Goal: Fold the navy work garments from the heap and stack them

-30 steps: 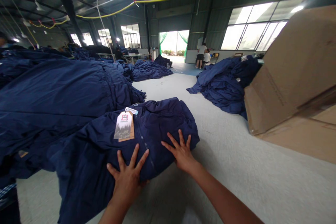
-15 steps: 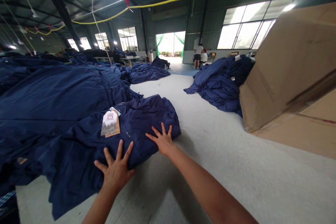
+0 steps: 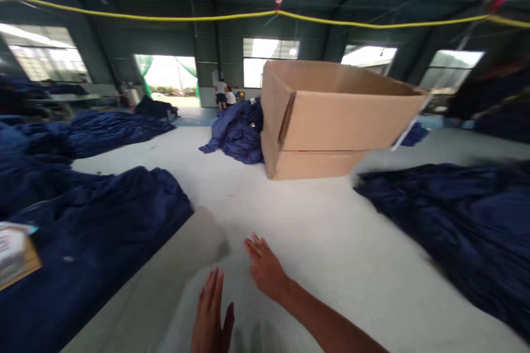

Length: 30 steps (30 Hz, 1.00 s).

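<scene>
Both of my hands are off the cloth and hold nothing. My left hand (image 3: 211, 311) is at the bottom middle over the pale table (image 3: 331, 242), fingers stretched out together and thumb apart. A little higher and to the right, my right hand (image 3: 265, 267) is over the same surface, its fingers extended. To their left lies a folded navy garment (image 3: 124, 220), nearest to my left hand. A paper hang tag (image 3: 14, 253) rests on that garment, cut off by the left edge and blurred.
A large open cardboard box (image 3: 339, 121) stands ahead. Beside it is a crumpled navy garment pile (image 3: 238, 135). More navy garments (image 3: 464, 220) lie at right, and another heap (image 3: 111, 129) at far left. Two people (image 3: 223, 95) are near the far doorway.
My hands have lifted off the navy garment and moved to its right. The view has swung right, so the garment and tag sit farther left and the whole box shows.
</scene>
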### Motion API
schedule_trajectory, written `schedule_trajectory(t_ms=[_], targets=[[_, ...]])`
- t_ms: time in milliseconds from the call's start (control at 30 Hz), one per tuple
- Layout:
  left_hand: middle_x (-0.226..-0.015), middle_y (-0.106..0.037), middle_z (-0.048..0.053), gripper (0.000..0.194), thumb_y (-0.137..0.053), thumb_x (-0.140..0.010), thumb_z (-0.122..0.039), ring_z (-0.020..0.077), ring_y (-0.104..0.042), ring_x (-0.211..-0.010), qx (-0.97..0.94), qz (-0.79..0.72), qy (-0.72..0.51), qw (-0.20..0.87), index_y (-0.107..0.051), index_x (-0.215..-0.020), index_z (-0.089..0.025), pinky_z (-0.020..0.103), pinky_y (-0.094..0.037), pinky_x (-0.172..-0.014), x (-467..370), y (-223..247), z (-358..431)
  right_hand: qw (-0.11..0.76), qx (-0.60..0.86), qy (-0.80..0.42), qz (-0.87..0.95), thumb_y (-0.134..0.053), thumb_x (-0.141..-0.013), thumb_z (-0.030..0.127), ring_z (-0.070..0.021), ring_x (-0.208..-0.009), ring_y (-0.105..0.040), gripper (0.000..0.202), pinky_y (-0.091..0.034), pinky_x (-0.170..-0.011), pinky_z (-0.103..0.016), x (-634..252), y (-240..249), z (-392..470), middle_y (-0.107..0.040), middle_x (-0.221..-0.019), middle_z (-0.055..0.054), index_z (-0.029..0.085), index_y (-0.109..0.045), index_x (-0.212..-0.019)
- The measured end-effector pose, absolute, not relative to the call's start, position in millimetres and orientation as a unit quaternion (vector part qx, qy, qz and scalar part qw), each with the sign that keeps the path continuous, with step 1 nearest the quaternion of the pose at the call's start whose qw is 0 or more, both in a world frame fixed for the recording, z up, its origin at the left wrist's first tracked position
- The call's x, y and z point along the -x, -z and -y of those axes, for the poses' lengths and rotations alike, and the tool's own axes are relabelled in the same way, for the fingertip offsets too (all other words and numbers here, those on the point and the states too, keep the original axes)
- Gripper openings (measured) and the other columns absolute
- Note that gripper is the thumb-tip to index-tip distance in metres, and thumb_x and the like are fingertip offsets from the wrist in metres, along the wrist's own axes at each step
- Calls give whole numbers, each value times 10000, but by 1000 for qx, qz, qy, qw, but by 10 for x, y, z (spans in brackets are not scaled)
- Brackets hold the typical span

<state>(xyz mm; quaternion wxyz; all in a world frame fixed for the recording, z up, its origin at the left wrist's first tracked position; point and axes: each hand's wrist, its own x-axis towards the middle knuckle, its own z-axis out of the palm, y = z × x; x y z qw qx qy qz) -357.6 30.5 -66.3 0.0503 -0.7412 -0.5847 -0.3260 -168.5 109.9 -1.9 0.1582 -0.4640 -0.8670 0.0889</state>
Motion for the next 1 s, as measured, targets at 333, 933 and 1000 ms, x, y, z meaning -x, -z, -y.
schedule_trajectory(t_ms=[333, 933, 1000], targets=[[-1434, -391, 128, 608, -350, -885, -238, 239, -301, -1348, 849, 405, 330, -84, -128, -1451, -227, 494, -386, -1033, 1432, 886, -202, 141, 596, -89, 785, -390, -768, 124, -199, -1392, -91, 639, -126, -1150, -406, -529, 220, -54, -346, -1455, -80, 105, -313, -1403], [-1479, -304, 138, 571, -341, -853, -176, 200, -203, -1386, 890, 284, 267, -235, -248, -1416, -139, 459, -257, -1121, -2253, 356, 488, 155, 722, 29, 674, -368, -753, 76, -207, -1390, -118, 677, -189, -1115, -489, -4091, -121, 1086, -361, -1447, -80, 153, -280, -1420], [-1482, -299, 134, 566, -331, -857, -175, 195, -192, -1389, 892, 273, 264, -245, -248, -1416, -134, 452, -254, -1125, -2625, 291, 521, 148, 734, 43, 662, -406, -744, 107, -216, -1394, -90, 701, -165, -1118, -492, -4439, -195, 1175, -318, -1468, -79, 148, -257, -1428]])
